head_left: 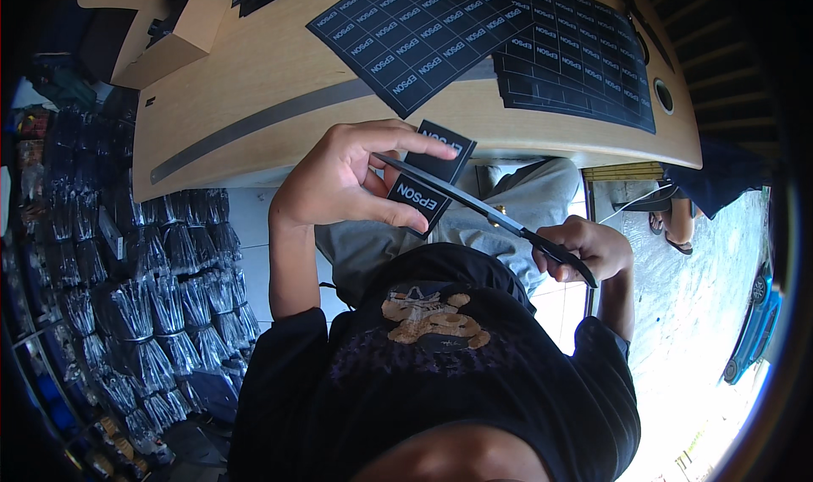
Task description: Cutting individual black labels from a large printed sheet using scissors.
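Pinched between the thumb and fingers of my left hand (326, 177) is a black card strip (423, 196) with white lettering, held up in front of the table edge. My right hand (591, 249) grips the dark handles of a pair of scissors (500, 218). Their long metal blades lie across the middle of the strip, with one part of it above them and one below. The blade tips reach in near my left palm. From this view I cannot tell whether the strip is cut right through.
On the wooden table (271, 71) lie a large black printed sheet (406, 46) and a stack of similar sheets (576, 71). An open cardboard box (178, 50) stands at the far left. Bundles in clear plastic (161, 313) fill the left side. Another person's leg (679, 222) shows at right.
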{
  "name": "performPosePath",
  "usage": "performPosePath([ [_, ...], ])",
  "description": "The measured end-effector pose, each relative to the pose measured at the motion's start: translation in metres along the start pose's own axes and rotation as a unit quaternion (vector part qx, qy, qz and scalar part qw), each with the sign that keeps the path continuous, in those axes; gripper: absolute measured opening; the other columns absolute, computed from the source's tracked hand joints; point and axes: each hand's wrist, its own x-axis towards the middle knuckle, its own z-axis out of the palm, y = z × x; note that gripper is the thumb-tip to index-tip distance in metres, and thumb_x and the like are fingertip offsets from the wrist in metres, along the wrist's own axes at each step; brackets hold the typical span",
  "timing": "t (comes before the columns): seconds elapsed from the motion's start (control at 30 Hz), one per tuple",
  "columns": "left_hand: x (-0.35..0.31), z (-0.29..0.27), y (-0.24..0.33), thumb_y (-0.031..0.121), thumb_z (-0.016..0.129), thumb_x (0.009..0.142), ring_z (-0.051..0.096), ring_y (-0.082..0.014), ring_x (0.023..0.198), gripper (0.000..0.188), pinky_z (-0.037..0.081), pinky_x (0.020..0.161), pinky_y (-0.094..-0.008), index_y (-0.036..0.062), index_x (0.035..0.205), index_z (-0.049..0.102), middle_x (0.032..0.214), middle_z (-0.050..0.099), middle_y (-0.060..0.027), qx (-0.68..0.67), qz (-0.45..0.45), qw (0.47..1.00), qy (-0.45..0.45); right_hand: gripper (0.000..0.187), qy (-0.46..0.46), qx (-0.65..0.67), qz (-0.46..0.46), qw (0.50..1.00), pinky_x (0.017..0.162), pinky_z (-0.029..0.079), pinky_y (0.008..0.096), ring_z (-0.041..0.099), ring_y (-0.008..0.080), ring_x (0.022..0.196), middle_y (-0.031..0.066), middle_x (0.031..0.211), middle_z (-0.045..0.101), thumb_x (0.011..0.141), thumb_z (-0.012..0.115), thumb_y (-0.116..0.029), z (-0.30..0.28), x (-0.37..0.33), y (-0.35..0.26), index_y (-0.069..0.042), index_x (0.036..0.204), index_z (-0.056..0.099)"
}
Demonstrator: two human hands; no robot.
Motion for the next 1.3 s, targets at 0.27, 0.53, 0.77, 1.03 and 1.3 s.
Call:
performPosePath([
  [0.27,-0.009,-0.023,0.001,-0.007,0.078,0.059,0.061,-0.0118,0.084,0.060,0.055,0.067,-0.0212,-0.0023,0.115,0.057,0.102,0.060,-0.0088,0.002,-0.026,0.997,0.075,0.044,0.060,-0.018,0.028,0.998,0.042,0.037,0.0254,0.050,0.0098,0.045,0.0013,0.055,0.054,0.084,0.063,-0.042,0.001,-0.004,0.006,0.002,0.082,0.059],
  [0.53,0.002,-0.137,0.017,-0.002,0.064,0.080,0.060,-0.0106,0.086,0.026,0.048,0.079,-0.0225,-0.0050,0.106,0.061,0.098,0.064,-0.0084,0.169,0.040,0.917,0.359,0.048,0.138,-0.004,0.083,0.987,0.043,0.035,0.0233,0.046,0.0070,0.047,0.0006,0.055,0.051,0.080,0.065,-0.046,0.017,-0.017,0.015,0.002,0.082,0.058],
  [0.77,0.025,-0.327,0.009,0.010,0.064,0.084,0.060,-0.0077,0.080,0.032,0.048,0.069,-0.0204,0.0032,0.115,0.058,0.095,0.066,-0.0082,0.316,0.107,0.767,0.548,0.041,0.150,-0.014,0.132,0.980,0.045,0.036,0.0252,0.049,0.0087,0.048,0.0007,0.055,0.053,0.082,0.064,-0.041,0.028,-0.019,0.009,0.000,0.084,0.062],
  [1.03,-0.006,-0.406,-0.009,0.050,0.061,0.077,0.051,-0.0385,0.113,0.079,0.039,0.097,-0.0411,-0.0033,0.130,0.037,0.120,0.052,-0.0279,0.579,-0.127,0.658,0.465,0.041,0.190,0.002,0.090,0.978,0.051,0.041,0.0272,0.054,0.0128,0.058,0.0049,0.068,0.060,0.081,0.066,-0.040,0.038,-0.020,0.018,0.001,0.088,0.062],
  [1.3,0.068,-0.083,-0.028,0.027,0.069,0.080,0.034,-0.0307,0.130,0.056,0.028,0.106,-0.0376,0.0026,0.126,0.047,0.136,0.040,-0.0188,0.403,0.070,0.896,0.170,0.062,0.288,0.168,-0.040,0.942,0.050,0.037,0.0221,0.049,0.0068,0.055,-0.0011,0.062,0.052,0.070,0.072,-0.054,0.052,-0.008,0.026,0.002,0.089,0.055],
])
